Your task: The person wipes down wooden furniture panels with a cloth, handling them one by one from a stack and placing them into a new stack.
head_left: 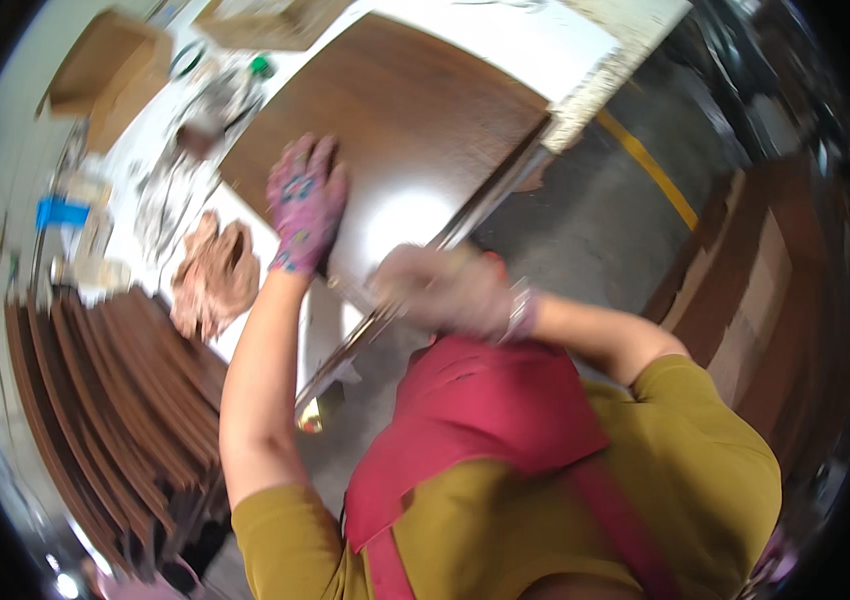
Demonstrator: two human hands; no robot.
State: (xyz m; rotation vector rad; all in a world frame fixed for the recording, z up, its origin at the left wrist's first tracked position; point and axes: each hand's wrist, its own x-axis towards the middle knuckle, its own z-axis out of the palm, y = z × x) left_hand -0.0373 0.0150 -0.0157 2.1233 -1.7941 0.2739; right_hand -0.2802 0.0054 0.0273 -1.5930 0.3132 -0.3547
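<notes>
A dark brown wooden panel (395, 100) with a glossy face lies on the white worktable (563, 42). My left hand (307, 205), in a purple patterned glove, rests flat on the panel's left part with its fingers stretched out. At the panel's near edge is my right hand (450, 290), also gloved and smeared by motion. Its fingers cannot be made out, nor whether it holds anything. A crumpled tan cloth (215, 275) lies just left of my left wrist.
Curved brown panels (120, 390) stand in a row at the left. On the table's far left are an open cardboard box (110, 75), white rags (170, 205) and blue tape (62, 212). More brown boards (745, 290) are stacked at right, beyond a yellow floor line (650, 170).
</notes>
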